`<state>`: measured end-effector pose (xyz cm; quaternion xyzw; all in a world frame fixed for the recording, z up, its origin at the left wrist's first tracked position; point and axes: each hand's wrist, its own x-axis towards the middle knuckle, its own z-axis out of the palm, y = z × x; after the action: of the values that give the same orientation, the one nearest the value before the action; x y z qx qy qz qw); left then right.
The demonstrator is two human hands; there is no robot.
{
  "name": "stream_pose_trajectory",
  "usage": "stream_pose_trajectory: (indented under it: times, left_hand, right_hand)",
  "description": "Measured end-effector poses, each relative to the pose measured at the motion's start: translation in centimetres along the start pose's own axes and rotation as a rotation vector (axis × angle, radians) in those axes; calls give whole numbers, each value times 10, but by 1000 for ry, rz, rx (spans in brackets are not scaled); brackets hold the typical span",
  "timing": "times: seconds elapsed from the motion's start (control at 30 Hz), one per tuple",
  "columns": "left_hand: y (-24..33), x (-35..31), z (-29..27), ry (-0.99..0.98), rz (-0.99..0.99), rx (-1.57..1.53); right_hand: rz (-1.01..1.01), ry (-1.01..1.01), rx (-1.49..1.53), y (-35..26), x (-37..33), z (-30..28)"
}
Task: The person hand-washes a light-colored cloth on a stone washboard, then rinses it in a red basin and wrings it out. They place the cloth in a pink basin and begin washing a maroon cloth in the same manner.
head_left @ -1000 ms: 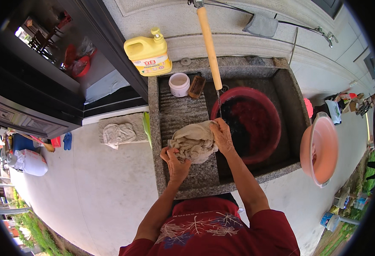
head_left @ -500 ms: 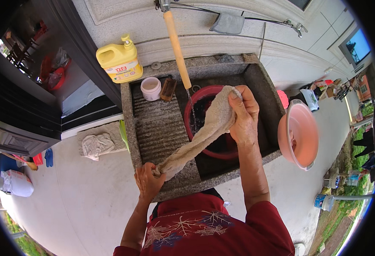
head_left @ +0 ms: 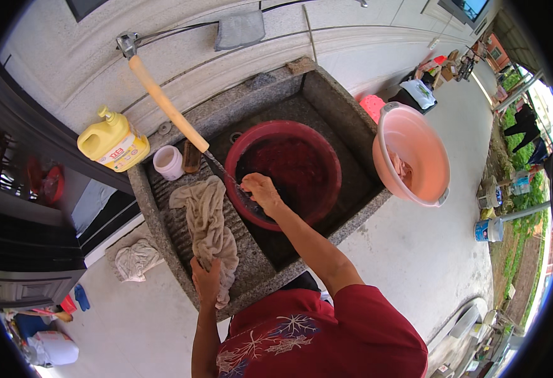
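A beige wet cloth [head_left: 210, 227] lies stretched along the ribbed stone washboard [head_left: 254, 252] on the left side of a stone sink [head_left: 352, 126]. My left hand [head_left: 206, 281] grips the cloth's near end at the washboard's front edge. My right hand [head_left: 260, 191] has its fingers curled at the near left rim of a red basin [head_left: 317, 157] of dark water inside the sink. It rests against the dark lower end of a long wooden-handled tool [head_left: 166, 104]. Whether it grips that tool is unclear.
A yellow jug [head_left: 112, 142], a white cup [head_left: 167, 162] and a small brown brush [head_left: 191, 156] stand at the sink's back left. A pink basin [head_left: 415, 151] holding a cloth sits at the right. A crumpled rag [head_left: 135, 259] lies on the concrete to the left.
My right hand has let go of the cloth and dropped to the red basin's rim. The cloth, lifted and stretched before, now lies flat on the washboard, held by my left hand.
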<state>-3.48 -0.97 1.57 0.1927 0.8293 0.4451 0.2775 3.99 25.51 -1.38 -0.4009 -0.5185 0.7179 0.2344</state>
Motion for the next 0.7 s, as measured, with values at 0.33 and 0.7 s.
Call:
stream_pose_trajectory:
  times: [0.33,0.7]
  left_hand:
    - [11,71,22,34,204,544]
    - [7,84,63,183,176,785]
  right_hand:
    - [528,142,391,113,71,-35]
    - [575,44,655,105,55,-26]
